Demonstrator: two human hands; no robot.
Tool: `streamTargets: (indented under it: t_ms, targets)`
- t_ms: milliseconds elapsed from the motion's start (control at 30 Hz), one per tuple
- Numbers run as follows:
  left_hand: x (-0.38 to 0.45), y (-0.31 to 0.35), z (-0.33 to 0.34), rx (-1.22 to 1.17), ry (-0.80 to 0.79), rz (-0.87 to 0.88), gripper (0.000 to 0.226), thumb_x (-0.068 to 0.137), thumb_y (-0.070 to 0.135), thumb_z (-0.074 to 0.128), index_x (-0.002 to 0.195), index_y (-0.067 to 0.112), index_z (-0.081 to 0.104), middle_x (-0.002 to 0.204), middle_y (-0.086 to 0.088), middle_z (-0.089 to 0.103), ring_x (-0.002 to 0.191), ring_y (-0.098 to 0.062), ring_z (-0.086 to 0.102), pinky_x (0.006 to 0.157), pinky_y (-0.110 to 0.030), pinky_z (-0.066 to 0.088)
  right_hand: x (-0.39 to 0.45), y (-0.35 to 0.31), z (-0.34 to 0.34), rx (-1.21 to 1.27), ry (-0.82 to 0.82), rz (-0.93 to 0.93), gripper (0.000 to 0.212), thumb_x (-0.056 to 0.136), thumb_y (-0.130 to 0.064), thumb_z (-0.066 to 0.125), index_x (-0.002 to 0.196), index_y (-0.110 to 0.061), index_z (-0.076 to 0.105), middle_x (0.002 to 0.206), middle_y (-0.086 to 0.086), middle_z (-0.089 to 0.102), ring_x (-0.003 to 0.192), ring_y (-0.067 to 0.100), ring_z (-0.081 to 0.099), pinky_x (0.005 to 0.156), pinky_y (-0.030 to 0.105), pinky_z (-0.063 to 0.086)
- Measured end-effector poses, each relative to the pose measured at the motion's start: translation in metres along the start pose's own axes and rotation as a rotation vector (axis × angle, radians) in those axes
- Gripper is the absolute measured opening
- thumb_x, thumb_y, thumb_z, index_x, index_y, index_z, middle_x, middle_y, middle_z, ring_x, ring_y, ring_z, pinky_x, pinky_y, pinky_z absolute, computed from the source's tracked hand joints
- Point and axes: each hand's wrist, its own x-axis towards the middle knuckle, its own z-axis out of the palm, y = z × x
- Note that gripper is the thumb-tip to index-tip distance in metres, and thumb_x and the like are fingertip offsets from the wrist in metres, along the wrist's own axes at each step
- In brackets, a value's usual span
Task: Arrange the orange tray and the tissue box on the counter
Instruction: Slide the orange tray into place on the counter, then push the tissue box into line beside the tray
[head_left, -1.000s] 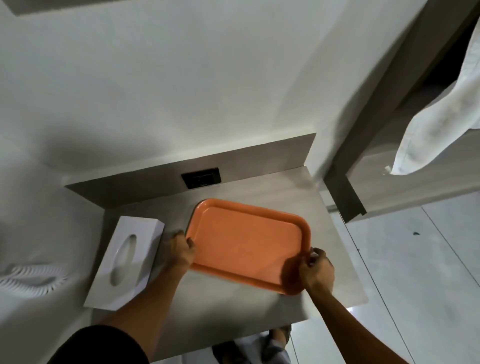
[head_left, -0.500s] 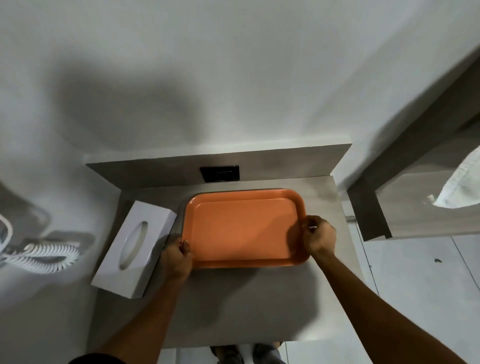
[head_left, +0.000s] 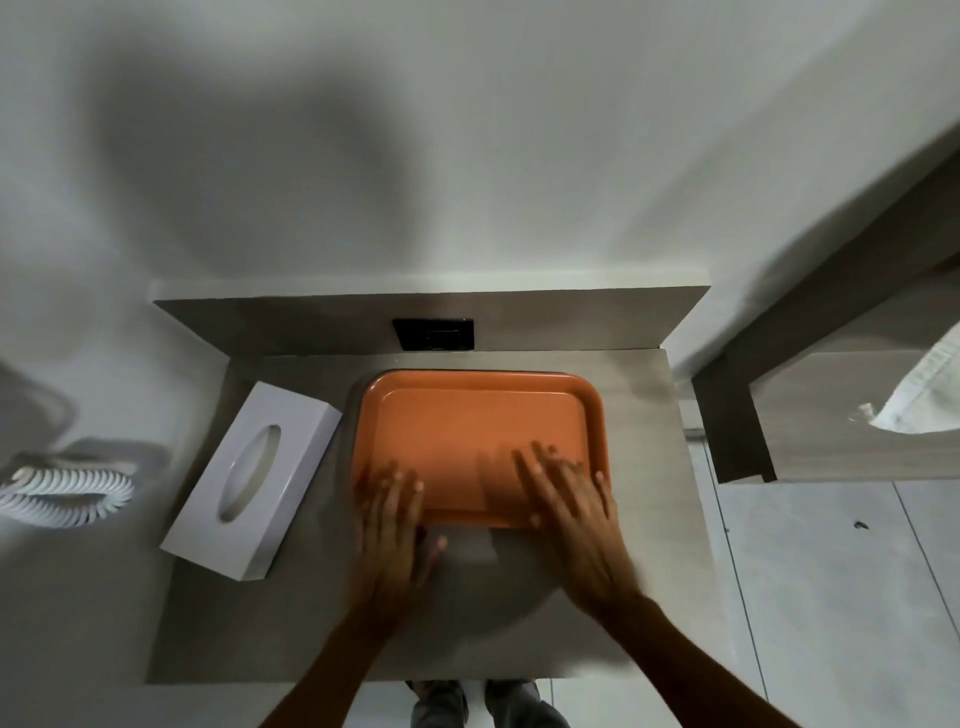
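Observation:
The orange tray (head_left: 480, 426) lies flat on the grey counter (head_left: 644, 493), its far edge close to the back panel. A white tissue box (head_left: 254, 473) with an oval slot lies at an angle just left of the tray. My left hand (head_left: 392, 525) hovers over the tray's near left corner, fingers spread, blurred by motion. My right hand (head_left: 571, 512) is over the near right part of the tray, fingers also apart. Neither hand grips anything.
A black socket plate (head_left: 434, 334) sits in the back panel behind the tray. A white coiled cord (head_left: 67, 493) hangs on the left wall. A wooden shelf unit (head_left: 831, 395) with a white towel (head_left: 930, 395) stands to the right. Tiled floor lies below.
Both hands have let go of the tray's side edges and now lie open over its near part. The tray sits squared against the back panel.

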Motion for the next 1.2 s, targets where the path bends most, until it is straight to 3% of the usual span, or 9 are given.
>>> streamTargets:
  t_ms: [33, 100, 167, 267, 433, 567, 867, 1000, 1200]
  targets:
    - [-0.009, -0.002, 0.008, 0.035, -0.053, 0.102, 0.086, 0.103, 0.061, 0.050, 0.173, 0.018, 0.025, 0.183, -0.013, 0.015, 0.169, -0.034, 0.020, 0.133, -0.057, 0.020, -0.012, -0.001, 0.010, -0.040, -0.021, -0.115, 0.070, 0.117, -0.040, 0.045, 0.180, -0.029, 0.016, 0.191, 0.001, 0.007, 0.178, 0.029, 0.005, 0.143, 0.055, -0.005]
    - [-0.021, -0.006, 0.018, 0.086, -0.121, 0.156, 0.085, 0.105, 0.065, 0.043, 0.174, 0.024, 0.016, 0.185, -0.009, 0.008, 0.170, -0.032, 0.017, 0.139, -0.050, 0.007, -0.036, 0.000, 0.032, -0.141, -0.039, -0.186, 0.071, 0.116, -0.041, 0.047, 0.180, -0.023, 0.020, 0.191, 0.008, 0.006, 0.178, 0.034, 0.004, 0.142, 0.060, 0.000]
    - [-0.028, -0.011, 0.022, 0.144, -0.157, 0.160, 0.084, 0.106, 0.066, 0.037, 0.175, 0.026, 0.010, 0.185, -0.007, 0.004, 0.171, -0.031, 0.013, 0.140, -0.045, -0.009, -0.053, 0.001, 0.047, -0.224, -0.061, -0.098, 0.075, 0.115, -0.042, 0.049, 0.180, -0.023, 0.017, 0.190, 0.010, 0.003, 0.177, 0.036, 0.005, 0.138, 0.064, 0.007]
    - [-0.029, -0.018, 0.023, 0.221, -0.182, 0.183, 0.086, 0.106, 0.067, 0.037, 0.175, 0.025, 0.009, 0.185, -0.006, 0.003, 0.172, -0.028, 0.007, 0.138, -0.048, -0.016, -0.061, 0.004, 0.057, -0.295, -0.065, -0.042, 0.078, 0.113, -0.046, 0.049, 0.180, -0.024, 0.016, 0.190, 0.011, 0.004, 0.177, 0.036, 0.005, 0.138, 0.064, 0.007]
    - [-0.022, -0.021, 0.023, 0.230, -0.181, 0.215, 0.086, 0.106, 0.068, 0.039, 0.175, 0.024, 0.010, 0.185, -0.008, 0.006, 0.173, -0.029, 0.005, 0.140, -0.052, -0.006, -0.056, 0.010, 0.061, -0.323, -0.080, -0.047, 0.079, 0.114, -0.053, 0.046, 0.181, -0.025, 0.014, 0.190, 0.014, 0.003, 0.177, 0.037, 0.004, 0.141, 0.061, -0.003]
    - [-0.009, -0.017, 0.023, 0.205, -0.172, 0.196, 0.085, 0.106, 0.067, 0.038, 0.174, 0.022, 0.015, 0.185, -0.012, 0.005, 0.172, -0.033, 0.008, 0.137, -0.057, 0.009, -0.041, 0.014, 0.056, -0.304, -0.102, -0.031, 0.079, 0.114, -0.056, 0.044, 0.180, -0.024, 0.015, 0.190, 0.015, 0.002, 0.176, 0.040, 0.007, 0.139, 0.064, 0.004]
    - [0.012, -0.016, 0.019, 0.205, -0.153, 0.189, 0.086, 0.106, 0.068, 0.037, 0.174, 0.021, 0.016, 0.184, -0.013, 0.002, 0.173, -0.035, 0.006, 0.137, -0.059, 0.009, -0.012, 0.025, 0.049, -0.312, -0.168, -0.046, 0.074, 0.116, -0.055, 0.035, 0.181, -0.026, 0.013, 0.189, 0.017, -0.002, 0.176, 0.043, 0.004, 0.137, 0.071, 0.015]
    - [0.009, -0.008, 0.013, 0.178, -0.139, 0.182, 0.087, 0.104, 0.068, 0.042, 0.173, 0.019, 0.024, 0.184, -0.014, 0.005, 0.172, -0.037, 0.009, 0.134, -0.069, 0.015, -0.014, 0.017, 0.043, -0.230, -0.141, -0.073, 0.078, 0.115, -0.057, 0.037, 0.181, -0.026, 0.010, 0.190, 0.015, -0.002, 0.177, 0.039, 0.001, 0.140, 0.065, 0.007]
    - [0.036, -0.033, -0.046, 0.121, 0.075, -0.092, 0.091, 0.101, 0.065, 0.045, 0.170, 0.009, 0.029, 0.182, -0.019, 0.015, 0.170, -0.040, 0.015, 0.137, -0.063, 0.014, 0.000, -0.037, 0.059, -0.148, -0.210, -0.240, 0.080, 0.117, -0.062, 0.028, 0.181, -0.022, 0.003, 0.190, 0.013, -0.006, 0.177, 0.033, -0.005, 0.140, 0.058, 0.002]
